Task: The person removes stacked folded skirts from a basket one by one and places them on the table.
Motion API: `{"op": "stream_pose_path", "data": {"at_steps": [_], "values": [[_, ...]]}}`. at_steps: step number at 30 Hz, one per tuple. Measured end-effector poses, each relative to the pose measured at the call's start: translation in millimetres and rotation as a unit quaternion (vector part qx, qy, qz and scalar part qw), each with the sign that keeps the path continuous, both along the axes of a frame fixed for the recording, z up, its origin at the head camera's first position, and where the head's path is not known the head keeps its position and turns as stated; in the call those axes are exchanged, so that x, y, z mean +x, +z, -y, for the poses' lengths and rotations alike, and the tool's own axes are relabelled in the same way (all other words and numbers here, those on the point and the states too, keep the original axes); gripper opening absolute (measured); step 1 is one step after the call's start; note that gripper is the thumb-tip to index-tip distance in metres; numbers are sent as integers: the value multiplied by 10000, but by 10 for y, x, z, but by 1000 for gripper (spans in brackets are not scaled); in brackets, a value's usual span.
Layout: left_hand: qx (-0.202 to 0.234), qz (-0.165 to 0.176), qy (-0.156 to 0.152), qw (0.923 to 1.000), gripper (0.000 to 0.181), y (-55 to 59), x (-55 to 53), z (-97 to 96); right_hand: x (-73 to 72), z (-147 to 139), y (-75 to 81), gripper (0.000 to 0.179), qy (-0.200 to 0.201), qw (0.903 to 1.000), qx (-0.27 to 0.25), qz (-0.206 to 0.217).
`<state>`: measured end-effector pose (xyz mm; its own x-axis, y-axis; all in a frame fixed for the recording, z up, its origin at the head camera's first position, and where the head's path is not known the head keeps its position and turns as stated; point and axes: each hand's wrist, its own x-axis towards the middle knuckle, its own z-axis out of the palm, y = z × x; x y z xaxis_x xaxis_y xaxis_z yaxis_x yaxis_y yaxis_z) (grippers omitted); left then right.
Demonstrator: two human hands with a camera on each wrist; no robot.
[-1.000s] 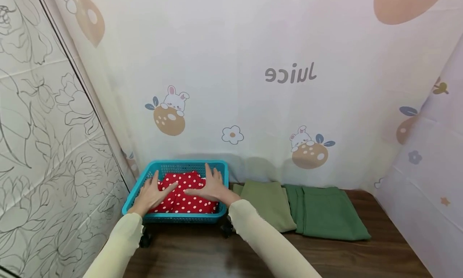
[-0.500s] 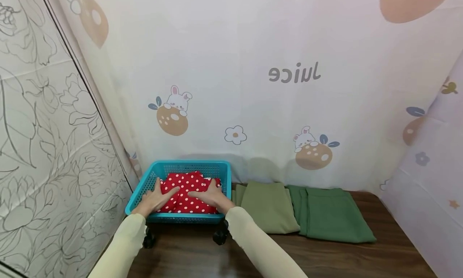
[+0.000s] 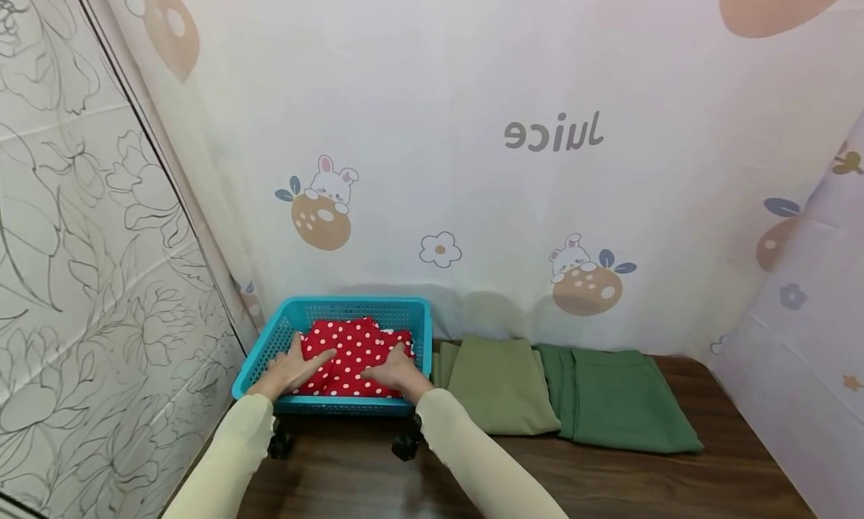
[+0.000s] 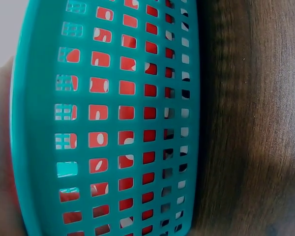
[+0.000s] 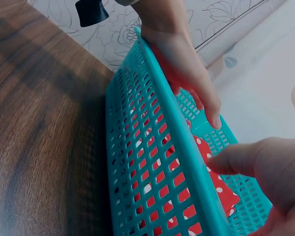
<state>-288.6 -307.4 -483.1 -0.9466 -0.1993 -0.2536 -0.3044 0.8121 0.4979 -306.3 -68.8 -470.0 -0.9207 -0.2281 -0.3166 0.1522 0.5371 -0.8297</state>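
Observation:
A turquoise perforated plastic basket (image 3: 340, 403) holds red cloth with white dots (image 3: 354, 350). My left hand (image 3: 289, 370) reaches over the near rim at the left and rests on the cloth's left side, thumb stretched out across it. At the right side my right hand (image 3: 394, 369) lies against the cloth, its thumb pointing inward. In the right wrist view, the thumb of the right hand (image 5: 278, 172) is straight beside the dotted fabric (image 5: 221, 189), facing the left hand (image 5: 184, 64). The lower fingers of both hands are partly hidden by cloth and basket.
Right of the basket lie a folded olive-green cloth (image 3: 502, 388) and a folded dark green cloth (image 3: 628, 399) on the dark wooden table (image 3: 337, 474). A printed curtain (image 3: 439, 129) hangs behind, and a flower-patterned sheet (image 3: 101, 279) stands at the left.
Both hands have lowered into the basket onto the sides of the dotted cloth. The right hand has moved slightly down toward the near rim. The basket and green cloths have stayed put.

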Motion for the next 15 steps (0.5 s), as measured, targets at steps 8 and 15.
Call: {"op": "stream_pose_path", "data": {"at_steps": [8,15], "values": [[663,-376,163,9970,108,37,-42,23,-37,2,39,113,-332,9993,175,-43],[957,-328,478,9937,103,-1,-61,85,-59,-2,77,110,-145,9987,491,-13]]}}
